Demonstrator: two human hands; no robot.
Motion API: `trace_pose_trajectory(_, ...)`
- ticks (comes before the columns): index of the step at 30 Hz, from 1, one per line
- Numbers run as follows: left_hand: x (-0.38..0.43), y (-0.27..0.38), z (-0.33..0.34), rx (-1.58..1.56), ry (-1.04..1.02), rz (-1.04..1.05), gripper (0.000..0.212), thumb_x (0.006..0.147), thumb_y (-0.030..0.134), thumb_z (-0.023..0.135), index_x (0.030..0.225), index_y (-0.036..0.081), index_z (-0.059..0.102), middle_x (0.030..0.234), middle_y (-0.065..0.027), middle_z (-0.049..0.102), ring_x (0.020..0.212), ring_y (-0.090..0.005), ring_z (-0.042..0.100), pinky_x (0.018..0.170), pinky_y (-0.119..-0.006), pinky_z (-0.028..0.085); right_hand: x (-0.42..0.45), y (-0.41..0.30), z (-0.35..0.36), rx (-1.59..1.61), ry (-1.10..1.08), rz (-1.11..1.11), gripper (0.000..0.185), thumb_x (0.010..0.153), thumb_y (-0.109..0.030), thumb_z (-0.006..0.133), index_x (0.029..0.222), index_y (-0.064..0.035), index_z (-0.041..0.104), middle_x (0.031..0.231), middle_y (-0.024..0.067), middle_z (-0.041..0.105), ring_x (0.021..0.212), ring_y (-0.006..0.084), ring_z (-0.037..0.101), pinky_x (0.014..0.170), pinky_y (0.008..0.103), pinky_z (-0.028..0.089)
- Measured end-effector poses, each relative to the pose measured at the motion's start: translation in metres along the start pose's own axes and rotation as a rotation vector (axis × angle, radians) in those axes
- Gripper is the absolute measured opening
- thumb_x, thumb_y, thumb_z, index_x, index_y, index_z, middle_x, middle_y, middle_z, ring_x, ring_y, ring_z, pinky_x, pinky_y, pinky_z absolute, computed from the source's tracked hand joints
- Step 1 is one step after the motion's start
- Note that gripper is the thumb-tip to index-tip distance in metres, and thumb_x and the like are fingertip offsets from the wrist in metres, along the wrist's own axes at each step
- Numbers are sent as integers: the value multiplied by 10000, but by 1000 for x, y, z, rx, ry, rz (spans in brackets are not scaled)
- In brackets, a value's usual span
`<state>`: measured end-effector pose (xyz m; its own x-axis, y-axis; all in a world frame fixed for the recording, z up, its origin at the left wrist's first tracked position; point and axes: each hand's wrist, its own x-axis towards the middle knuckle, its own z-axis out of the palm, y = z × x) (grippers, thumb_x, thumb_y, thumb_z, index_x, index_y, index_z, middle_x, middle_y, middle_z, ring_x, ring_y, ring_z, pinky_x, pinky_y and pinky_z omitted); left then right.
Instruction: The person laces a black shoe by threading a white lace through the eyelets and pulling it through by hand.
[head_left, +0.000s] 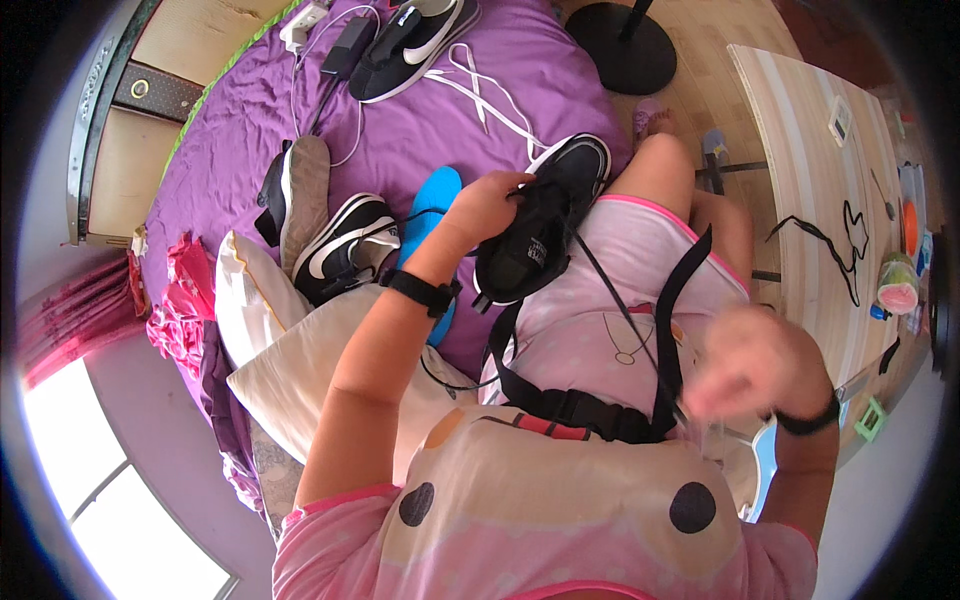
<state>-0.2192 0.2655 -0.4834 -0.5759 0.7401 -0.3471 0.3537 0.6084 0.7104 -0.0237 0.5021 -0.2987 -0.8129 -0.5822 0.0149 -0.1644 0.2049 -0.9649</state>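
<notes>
A black sneaker (525, 259) with a white sole edge lies tilted across my lap and the bed's edge. My left hand (495, 206) grips its upper near the tongue. From the shoe's eyelets a black shoelace (611, 289) runs taut towards my right hand (742, 367), which is blurred by motion; its fingers appear closed on the lace end. Another stretch of black lace loops from the shoe beneath my left forearm. Beside that forearm a blue insole (436, 196) rests on the purple bedspread (405, 142). White laces (480, 94) lie beyond the shoe.
More sneakers (405, 56) (349, 247) lie on the bed, one sole-side out (306, 195). Pillows (255, 285) are at the left. A power strip (300, 26) and a black adapter (349, 45) sit at the far side. On the wooden table (802, 172) lies a black lace (832, 251).
</notes>
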Motion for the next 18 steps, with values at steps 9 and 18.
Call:
trace_pose_trajectory(9, -7, 11, -6, 20, -63, 106, 437, 761, -18, 532, 1188, 77, 539, 1041, -160, 581, 971, -289, 558, 858, -332, 432, -42, -16, 16, -482, 49, 471, 90, 751, -241, 663, 802, -167, 669, 531, 53, 504, 461, 230, 519, 448, 349, 374)
trace_pose_trajectory(18, 56, 21, -18, -408, -456, -269, 312, 851, 234, 476, 1066, 37, 588, 924, -19, 573, 797, -117, 516, 688, -246, 418, 41, 157, -8, -461, 477, 381, 160, 805, -182, 586, 875, -39, 598, 815, 118, 634, 748, 243, 614, 660, 364, 472)
